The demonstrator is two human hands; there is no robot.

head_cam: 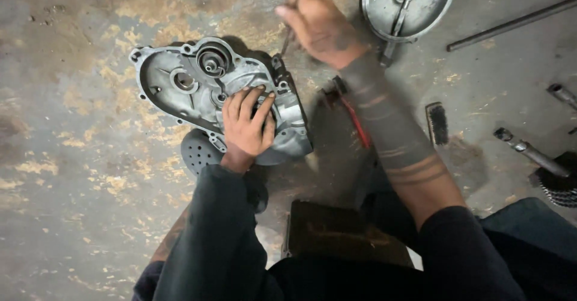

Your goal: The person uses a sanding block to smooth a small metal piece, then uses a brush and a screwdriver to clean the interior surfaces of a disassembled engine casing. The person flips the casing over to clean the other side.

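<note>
A grey cast-metal engine cover [180, 75] lies on the stained concrete floor, its hollow inner side up. My left hand [247, 123] rests flat on the cover's near right part, fingers spread and pressing down. My right hand [318, 27] is closed around a thin tool [287, 36] with an orange handle end at the top of the frame. The tool's shaft points down toward the cover's far right edge. A dark sleeve covers my left arm; my right forearm is bare with dark bands.
A round metal cover [406, 3] lies at the top right. A long steel rod [511, 24], a small brush [437, 122], a red-handled tool [354, 117] and a shaft with a gear [532, 153] lie to the right. A dark perforated part [201, 150] sits under the cover's near edge.
</note>
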